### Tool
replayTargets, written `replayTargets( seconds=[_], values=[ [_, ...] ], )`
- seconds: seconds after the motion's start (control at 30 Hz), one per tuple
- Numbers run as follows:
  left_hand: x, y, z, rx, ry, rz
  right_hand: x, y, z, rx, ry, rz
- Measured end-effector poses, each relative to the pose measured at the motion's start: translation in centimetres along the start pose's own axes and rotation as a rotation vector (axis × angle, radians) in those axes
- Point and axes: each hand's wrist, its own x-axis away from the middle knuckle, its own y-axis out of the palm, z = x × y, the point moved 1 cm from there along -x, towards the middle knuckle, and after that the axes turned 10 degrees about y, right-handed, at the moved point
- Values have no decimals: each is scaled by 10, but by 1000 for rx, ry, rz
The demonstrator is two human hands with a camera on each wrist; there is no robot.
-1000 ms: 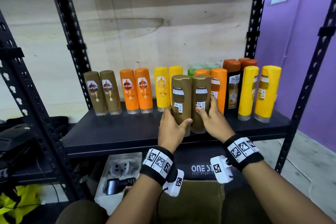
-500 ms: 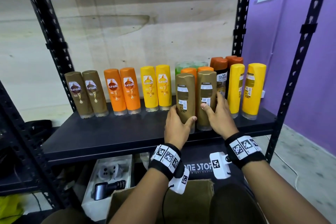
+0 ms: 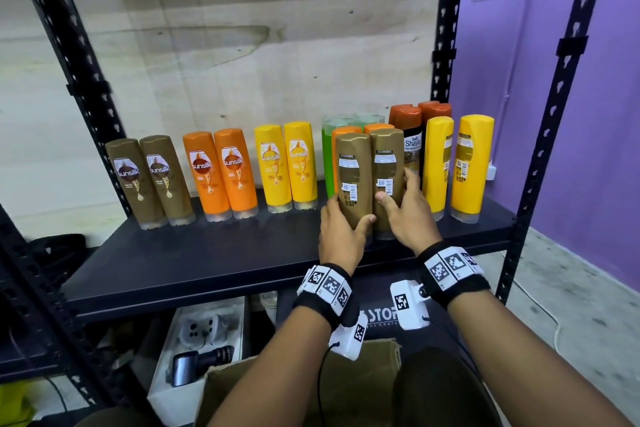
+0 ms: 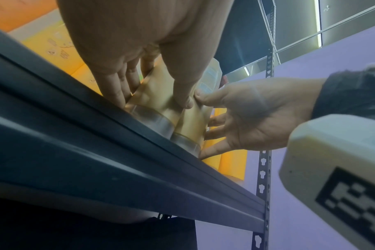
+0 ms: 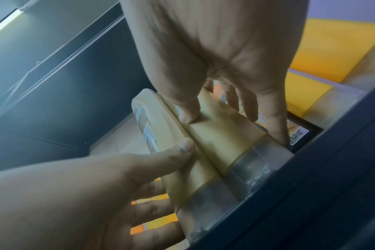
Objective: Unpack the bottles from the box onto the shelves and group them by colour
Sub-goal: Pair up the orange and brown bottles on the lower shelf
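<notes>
You have a brown bottle in each hand, standing side by side and touching near the front edge of the shelf (image 3: 214, 263): your left hand (image 3: 341, 236) wraps the left brown bottle (image 3: 353, 180) low down, thumb across its front and fingers (image 4: 118, 88) behind, and your right hand (image 3: 408, 215) does the same with the right brown bottle (image 3: 387, 177). Both show their back labels to you and stand in front of the orange and green bottles. The step in hand looks like placing this pair, but the matching brown pair (image 3: 152, 180) stands at the far left of the row, well apart. To group by colour, your next move would be to carry both leftward to that pair, turned label-forward, clearing the orange pair (image 3: 221, 173) and yellow pair (image 3: 285, 166) without knocking them. The cardboard box (image 3: 363, 388) sits below; its contents are hidden.
</notes>
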Motion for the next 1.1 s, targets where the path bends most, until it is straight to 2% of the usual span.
replayTargets(
  seconds=[0.27, 0.43, 0.53, 0.67, 0.9, 1.1],
  values=[
    [4, 4, 0, -18, -15, 21, 3, -1, 2, 9, -3, -7],
    [15, 2, -1, -28, 10, 10, 5, -3, 3, 54, 41, 27],
    [24, -2, -1, -60, 17, 48, 7, -8, 3, 120, 40, 57],
    [34, -5, 3, -96, 109, 116, 8, -21, 5, 229, 4, 82],
    [32, 4, 32, -361, 223, -75, 11, -58, 8, 467, -126, 74],
    [19, 32, 68, -404, 360, -160, 14, -93, 9, 561, -112, 104]
  ],
)
